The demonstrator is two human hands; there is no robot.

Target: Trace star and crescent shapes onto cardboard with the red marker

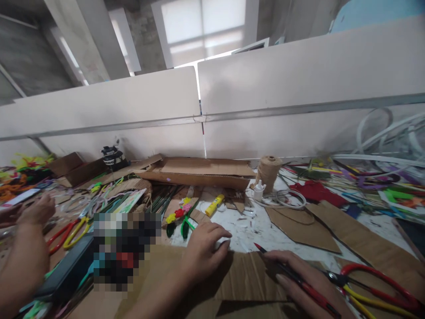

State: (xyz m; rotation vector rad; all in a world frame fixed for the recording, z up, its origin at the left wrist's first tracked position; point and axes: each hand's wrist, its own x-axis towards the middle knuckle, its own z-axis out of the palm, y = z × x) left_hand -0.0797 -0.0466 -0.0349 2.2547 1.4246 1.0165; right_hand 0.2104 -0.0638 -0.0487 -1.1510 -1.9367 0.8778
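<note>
In my right hand [299, 274] is a slim red-and-black pen [288, 271], its red tip angled up and left over a piece of brown cardboard [249, 274]. My left hand [207, 248] rests at the far left edge of that cardboard, fingers bent and thumb a little apart from the forefinger. Large scissors [381, 283] with red and yellow handles lie beside my right hand. Beyond my left hand are small red, yellow and pink flowers [179, 213] with green leaves, and a yellow glue stick [215, 204].
Another person's hands [36, 210] are at the left, near more red-and-yellow scissors [68, 235]. At the back stand a long cardboard tray [199, 178], a twine spool [268, 170] and a small white bottle [259, 191]. Cardboard pieces [302, 226] lie at right. A blurred patch hides part of the table.
</note>
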